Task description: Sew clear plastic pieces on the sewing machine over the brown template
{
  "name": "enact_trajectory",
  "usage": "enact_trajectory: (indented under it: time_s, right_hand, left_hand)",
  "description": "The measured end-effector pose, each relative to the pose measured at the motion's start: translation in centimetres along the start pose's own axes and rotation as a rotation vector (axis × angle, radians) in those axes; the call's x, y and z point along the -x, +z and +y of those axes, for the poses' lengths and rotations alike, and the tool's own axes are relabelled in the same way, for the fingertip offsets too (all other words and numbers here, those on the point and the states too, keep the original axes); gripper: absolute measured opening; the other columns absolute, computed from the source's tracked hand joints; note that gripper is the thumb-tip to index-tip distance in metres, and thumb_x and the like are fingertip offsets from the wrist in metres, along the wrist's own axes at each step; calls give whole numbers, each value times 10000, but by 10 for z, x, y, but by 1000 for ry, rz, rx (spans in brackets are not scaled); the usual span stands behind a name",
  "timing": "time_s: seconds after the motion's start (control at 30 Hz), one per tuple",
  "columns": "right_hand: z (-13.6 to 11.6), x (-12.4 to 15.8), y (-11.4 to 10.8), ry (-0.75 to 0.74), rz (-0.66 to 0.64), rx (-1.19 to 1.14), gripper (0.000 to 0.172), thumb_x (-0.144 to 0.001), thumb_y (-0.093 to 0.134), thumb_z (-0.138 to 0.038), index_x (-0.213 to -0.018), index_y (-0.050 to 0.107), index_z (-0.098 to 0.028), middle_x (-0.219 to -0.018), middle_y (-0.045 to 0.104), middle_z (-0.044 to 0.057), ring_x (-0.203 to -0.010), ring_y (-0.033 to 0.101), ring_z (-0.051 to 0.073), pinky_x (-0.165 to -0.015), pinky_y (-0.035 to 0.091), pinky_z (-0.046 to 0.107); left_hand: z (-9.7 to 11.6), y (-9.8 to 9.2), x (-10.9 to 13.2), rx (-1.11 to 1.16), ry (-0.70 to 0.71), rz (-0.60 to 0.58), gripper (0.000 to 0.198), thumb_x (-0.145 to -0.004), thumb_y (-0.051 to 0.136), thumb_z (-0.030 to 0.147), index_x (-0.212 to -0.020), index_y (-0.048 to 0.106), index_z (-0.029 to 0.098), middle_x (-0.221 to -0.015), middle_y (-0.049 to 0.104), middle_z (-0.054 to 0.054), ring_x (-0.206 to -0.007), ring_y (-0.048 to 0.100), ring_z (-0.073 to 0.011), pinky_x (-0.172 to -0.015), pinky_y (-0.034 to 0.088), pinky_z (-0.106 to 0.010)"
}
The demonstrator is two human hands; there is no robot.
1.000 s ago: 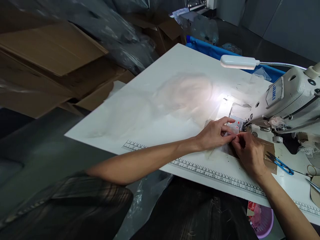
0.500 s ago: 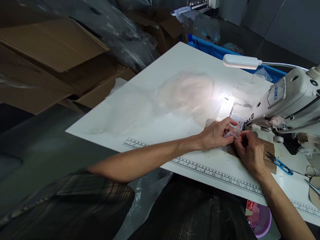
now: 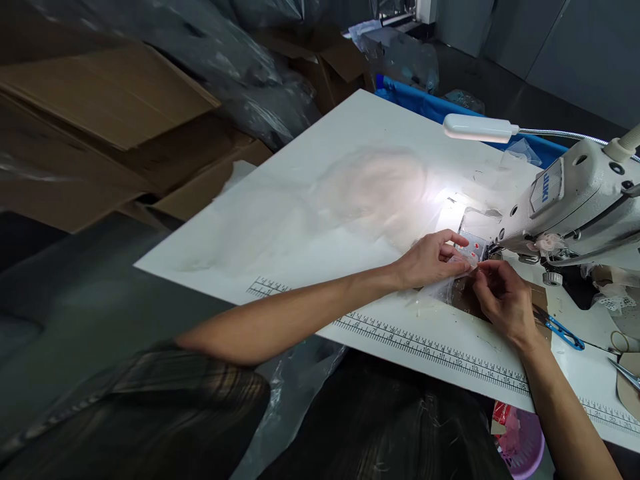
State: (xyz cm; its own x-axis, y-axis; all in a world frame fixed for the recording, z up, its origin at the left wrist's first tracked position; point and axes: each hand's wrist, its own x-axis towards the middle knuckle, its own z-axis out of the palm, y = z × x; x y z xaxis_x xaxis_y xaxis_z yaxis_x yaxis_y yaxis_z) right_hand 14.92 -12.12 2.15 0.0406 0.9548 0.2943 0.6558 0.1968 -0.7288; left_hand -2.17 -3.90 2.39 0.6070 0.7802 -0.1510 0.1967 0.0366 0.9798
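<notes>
Just in front of the needle area of a white sewing machine [image 3: 575,193], my two hands come close together. My left hand [image 3: 433,259] pinches a piece of sheer, whitish fabric [image 3: 443,290], which hangs below its fingers onto the table. Thumb and forefinger of my right hand [image 3: 505,297] are closed at the edge of the same fabric; the grip point is small and partly hidden by the fingers. A metal plate with red marks [image 3: 470,245] lies behind the fingertips, beside the presser foot.
Blue thread snips [image 3: 565,331] lie right of my right hand on brown card. A ruler strip [image 3: 425,350] runs along the front of the white table [image 3: 300,227]. A lamp [image 3: 480,128] hangs above. Cardboard boxes [image 3: 110,93] stand left; a purple basket [image 3: 531,443] sits below.
My left hand has shifted slightly, and more of the sheer fabric now hangs below it. My right hand stays close by, its fingers lying flatter. The view has moved a little.
</notes>
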Motion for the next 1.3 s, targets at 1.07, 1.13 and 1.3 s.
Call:
enact_trajectory:
  time_s: [1.07, 1.13, 1.3]
  right_hand:
    - [2, 0, 4, 8, 194, 221, 112, -764, 546, -291, -680, 519, -222, -530, 532, -39, -451, 449, 98, -465, 388, 230]
    - [2, -1, 2, 65, 176, 142, 108, -756, 544, -293, -678, 513, -225, -515, 496, -50, -436, 418, 92, -445, 377, 226]
    - [-8, 1, 4, 5, 55, -107, 107, -812, 511, -289, -727, 506, -224, -780, 597, 21, -546, 509, 98, -476, 429, 230]
  left_hand:
    - [-5, 7, 6, -148, 196, -41, 338, -815, 656, 159, -1150, 616, 149, -809, 735, -6, -715, 642, -115, -723, 520, -278]
    - [-6, 6, 5, -179, 248, -51, 252, -828, 664, 189, -1079, 681, 190, -870, 751, -8, -788, 673, -126, -766, 530, -280]
    - [0, 1, 4, -317, 379, -90, 101, -845, 679, 208, -852, 772, 248, -873, 758, 6, -821, 686, -137, -794, 516, -268]
